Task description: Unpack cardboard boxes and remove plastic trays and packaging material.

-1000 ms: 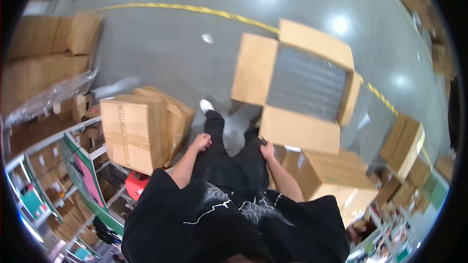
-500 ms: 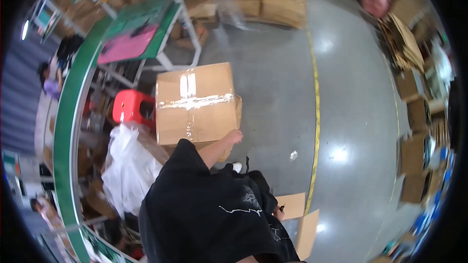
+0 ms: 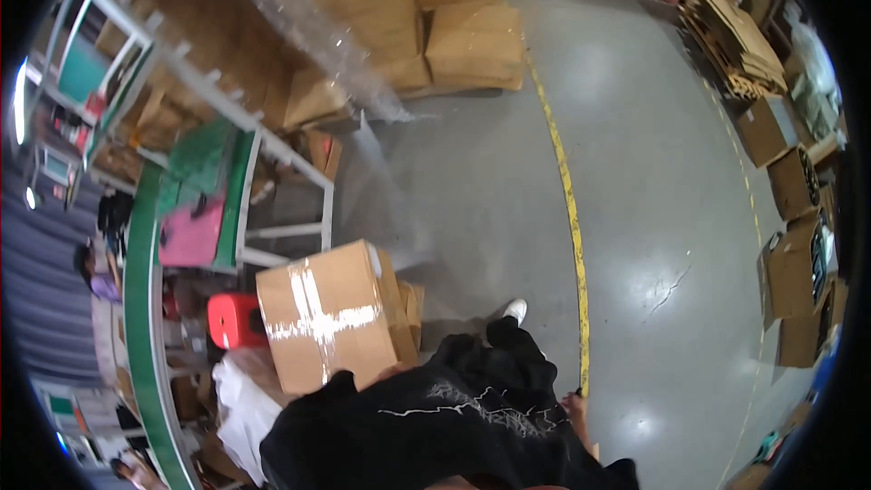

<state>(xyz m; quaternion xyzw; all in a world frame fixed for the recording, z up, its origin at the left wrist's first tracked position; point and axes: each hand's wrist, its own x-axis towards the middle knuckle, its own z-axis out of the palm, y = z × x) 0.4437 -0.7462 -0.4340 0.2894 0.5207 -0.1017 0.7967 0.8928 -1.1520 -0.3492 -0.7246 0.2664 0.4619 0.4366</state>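
Observation:
A large taped cardboard box [image 3: 327, 308] stands at left of centre, with clear shiny tape crossing its top. My left hand [image 3: 392, 372] is at the near right side of this box, mostly hidden by my black top. Its fingers do not show. Down at the lower right, beside the yellow floor line, my right hand [image 3: 573, 405] is closed. A small dark thing pokes out of it, too small to name. Just below that hand a sliver of cardboard [image 3: 595, 450] shows.
Left of the box are a red plastic stool [image 3: 236, 320] and a white plastic bag [image 3: 243, 413]. Beyond stands a green-topped workbench [image 3: 238, 200] with white legs. Big cartons [image 3: 474, 45] and clear film lie ahead. Open boxes [image 3: 791, 263] line the right side; a person [image 3: 102, 272] is far left.
The view has moved forward, so the taped box and bench sit lower in the picture. My left hand has slipped mostly behind my top. My right hand is now farther right, near the yellow line.

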